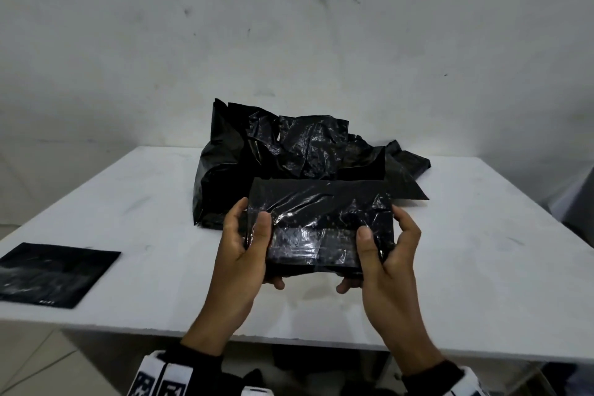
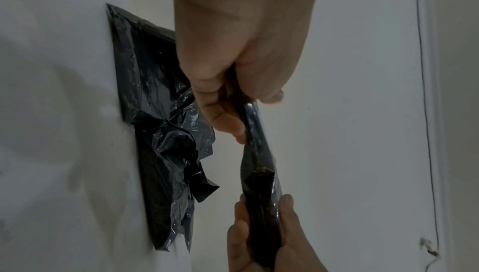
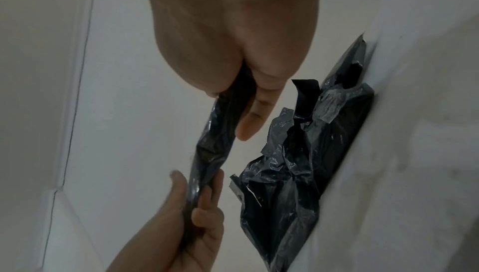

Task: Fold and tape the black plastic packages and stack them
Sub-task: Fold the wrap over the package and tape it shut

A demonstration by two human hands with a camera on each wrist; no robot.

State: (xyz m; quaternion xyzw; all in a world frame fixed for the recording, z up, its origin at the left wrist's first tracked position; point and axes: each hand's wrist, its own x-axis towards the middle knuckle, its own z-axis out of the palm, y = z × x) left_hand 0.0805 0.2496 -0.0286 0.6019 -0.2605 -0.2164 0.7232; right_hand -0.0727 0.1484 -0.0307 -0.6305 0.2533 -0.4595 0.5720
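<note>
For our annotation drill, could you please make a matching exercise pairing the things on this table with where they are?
1. folded package
2. crumpled pile of packages
3. flat package
4. left hand

A. lying at the table's left edge
B. heaped at the back of the table
C. held up between both hands
D. grips the package's left end

Pairs: 1-C, 2-B, 3-A, 4-D

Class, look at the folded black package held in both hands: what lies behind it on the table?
Behind the held package sits a crumpled pile of black plastic bags on the white table. The pile's near edge is covered by the package.
</note>
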